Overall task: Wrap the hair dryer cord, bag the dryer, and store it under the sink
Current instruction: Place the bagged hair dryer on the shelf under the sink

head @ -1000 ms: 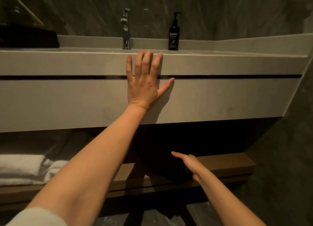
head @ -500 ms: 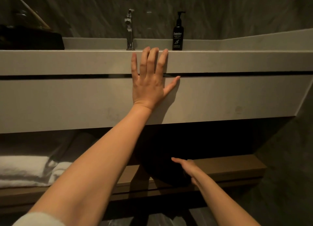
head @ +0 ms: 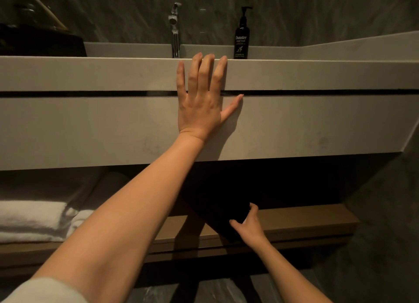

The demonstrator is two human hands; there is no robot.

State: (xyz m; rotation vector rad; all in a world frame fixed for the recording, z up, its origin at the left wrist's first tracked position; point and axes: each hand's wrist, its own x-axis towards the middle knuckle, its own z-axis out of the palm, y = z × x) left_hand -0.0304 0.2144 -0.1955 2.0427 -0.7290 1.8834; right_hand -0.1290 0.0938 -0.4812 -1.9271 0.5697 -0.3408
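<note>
A black bag [head: 217, 208] stands on the wooden shelf [head: 306, 218] under the pale sink unit [head: 90, 130], mostly lost in shadow. The hair dryer and its cord are not visible. My right hand [head: 249, 225] is at the bag's lower right edge, with the thumb on its front and the fingers curled around its side. My left hand [head: 199, 107] lies flat with spread fingers against the sink's front panel, fingertips at the top rim, and holds nothing.
Folded white towels [head: 29, 218] lie on the shelf's left part. A chrome faucet [head: 175, 30] and a black soap bottle [head: 242, 37] stand on the counter, with a dark box [head: 40, 44] at the far left. Clear plastic [head: 217, 289] shows below the shelf.
My right hand went from lying flat against the bag to curling its fingers around the bag's edge. My left hand stays pressed on the sink front. The view shifted slightly.
</note>
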